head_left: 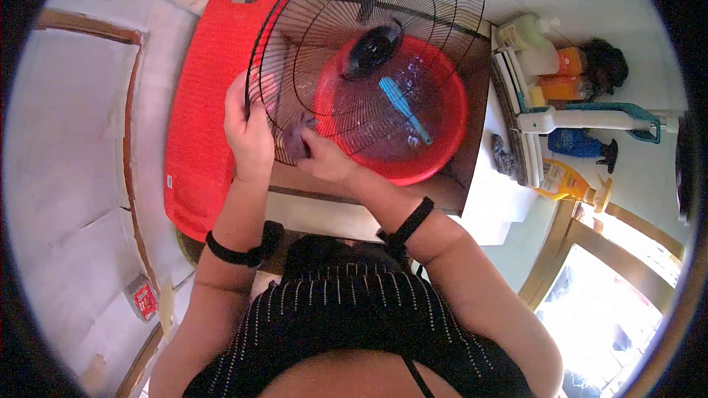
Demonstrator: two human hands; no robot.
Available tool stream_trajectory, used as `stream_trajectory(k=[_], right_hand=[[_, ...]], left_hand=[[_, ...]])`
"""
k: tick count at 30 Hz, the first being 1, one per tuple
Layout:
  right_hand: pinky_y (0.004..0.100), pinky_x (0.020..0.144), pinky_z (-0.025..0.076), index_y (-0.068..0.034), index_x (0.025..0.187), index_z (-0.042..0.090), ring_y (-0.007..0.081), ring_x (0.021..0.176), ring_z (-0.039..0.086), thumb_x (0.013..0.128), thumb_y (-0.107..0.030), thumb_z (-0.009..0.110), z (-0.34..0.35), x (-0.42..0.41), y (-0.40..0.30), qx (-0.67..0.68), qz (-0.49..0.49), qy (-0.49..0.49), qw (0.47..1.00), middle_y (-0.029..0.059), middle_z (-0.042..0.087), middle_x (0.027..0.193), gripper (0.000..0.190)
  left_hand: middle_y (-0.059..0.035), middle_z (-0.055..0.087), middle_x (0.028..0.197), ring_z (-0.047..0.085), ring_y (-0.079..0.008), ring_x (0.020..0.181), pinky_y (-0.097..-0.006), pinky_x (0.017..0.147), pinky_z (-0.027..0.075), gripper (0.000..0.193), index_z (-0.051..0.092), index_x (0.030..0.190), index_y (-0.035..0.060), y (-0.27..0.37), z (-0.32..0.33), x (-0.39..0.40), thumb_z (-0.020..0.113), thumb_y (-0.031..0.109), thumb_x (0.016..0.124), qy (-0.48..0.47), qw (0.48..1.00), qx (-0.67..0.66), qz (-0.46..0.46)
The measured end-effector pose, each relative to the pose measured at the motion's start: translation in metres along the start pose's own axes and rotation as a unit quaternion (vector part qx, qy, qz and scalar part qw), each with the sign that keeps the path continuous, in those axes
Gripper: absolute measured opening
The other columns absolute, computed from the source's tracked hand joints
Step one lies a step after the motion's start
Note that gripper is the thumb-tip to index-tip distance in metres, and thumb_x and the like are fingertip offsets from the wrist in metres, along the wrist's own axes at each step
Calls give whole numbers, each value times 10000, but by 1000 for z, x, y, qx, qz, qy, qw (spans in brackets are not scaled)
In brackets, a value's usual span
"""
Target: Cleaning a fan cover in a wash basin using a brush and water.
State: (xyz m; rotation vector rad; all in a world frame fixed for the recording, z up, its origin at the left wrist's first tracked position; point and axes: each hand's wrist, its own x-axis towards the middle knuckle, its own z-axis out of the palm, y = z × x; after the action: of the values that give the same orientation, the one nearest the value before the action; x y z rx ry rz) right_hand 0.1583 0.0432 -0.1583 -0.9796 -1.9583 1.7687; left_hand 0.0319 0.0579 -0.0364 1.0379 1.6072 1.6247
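Observation:
A round black wire fan grille (332, 55) stands tilted before me, with a dark hub at its middle. My left hand (251, 132) grips its rim at the left. In my right hand (323, 155) is a dark, wet-looking cloth or pad (297, 138), pressed against the lower part of the wires. Behind the grille sits a red plastic basin (453, 138) with some liquid and whitish suds. A light-blue brush (404, 108) lies inside the basin.
A long red plastic board or lid (199, 121) lies at the left. On the right, a white-edged ledge (489, 199) is near a blue spray bottle (578, 143), a yellow spray bottle (567, 179), other bottles and a white-and-teal long-handled tool (581, 120).

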Motion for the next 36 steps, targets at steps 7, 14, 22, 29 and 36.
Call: stream_trajectory(k=[7,14,22,29,36], right_hand=[[406,866,433,-98,1203,449,340,999,544,688,-297,606,-90,-41,87,-277,355,14,893,206,566,1063,574],[445,833,441,-85,1217,316,366,975,554,748,-232,546,-168,-70,152,-258,485,247,798,218,567,1046,542],[413,813,457,-50,1195,480,305,1026,543,772,-233,542,-137,-45,168,-327,311,62,890,186,527,1155,465],[341,702,467,-11,1182,479,216,927,543,752,-226,552,-222,-56,120,49,296,332,895,118,556,1079,486],[300,792,418,14,1051,518,198,860,528,738,-156,587,-279,-1,-46,35,-60,504,861,116,583,967,363]], left_hand=[[-114,532,1105,531,-175,978,-289,859,417,311,461,1154,-48,-2,-5,-5,409,-54,848,22,999,39,28],[-116,532,1102,512,-177,1006,-285,892,388,310,473,1139,-59,16,-11,3,424,-71,832,40,993,82,77],[-105,531,1096,509,-177,1000,-285,895,380,307,483,1133,-58,9,-2,-4,429,-70,831,55,988,121,77],[-109,536,1095,509,-178,1009,-281,900,378,308,473,1145,-57,-1,1,3,438,-46,839,58,994,79,51],[-114,541,1094,513,-175,1003,-280,883,391,307,466,1150,-60,-14,-9,11,437,-35,846,40,997,51,32]])
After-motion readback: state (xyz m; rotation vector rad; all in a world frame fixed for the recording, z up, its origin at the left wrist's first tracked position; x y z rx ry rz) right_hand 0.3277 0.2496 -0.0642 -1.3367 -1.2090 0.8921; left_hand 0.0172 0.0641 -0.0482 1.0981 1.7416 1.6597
